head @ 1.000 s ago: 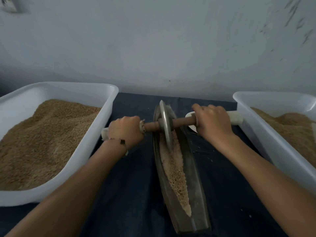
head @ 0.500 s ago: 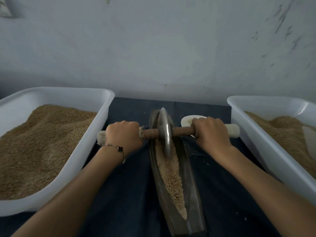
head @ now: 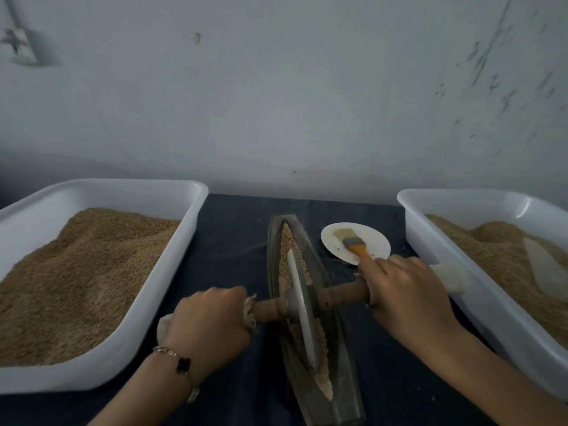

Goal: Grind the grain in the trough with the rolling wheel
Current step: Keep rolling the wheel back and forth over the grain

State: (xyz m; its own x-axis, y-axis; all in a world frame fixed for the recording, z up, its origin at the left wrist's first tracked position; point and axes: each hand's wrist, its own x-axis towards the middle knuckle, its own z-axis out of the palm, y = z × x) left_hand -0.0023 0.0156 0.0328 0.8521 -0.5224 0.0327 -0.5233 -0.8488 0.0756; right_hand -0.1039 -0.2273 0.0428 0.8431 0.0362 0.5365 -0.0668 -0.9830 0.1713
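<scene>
Left hand [head: 206, 325] grip wrapped tight round left axle handle; right hand [head: 408, 293] grip curled over right handle. Rolling wheel [head: 302, 309] stands mid-trough [head: 344, 376], in grain [head: 289, 241], on counter [head: 233, 229].

dim, flat, bluish light with no strong shadows. a small glare spot sits on the right tub's [head: 479, 210] inner wall. the wide lens bends both tubs outward at the frame edges, and fine detail is soft and smeared.
</scene>
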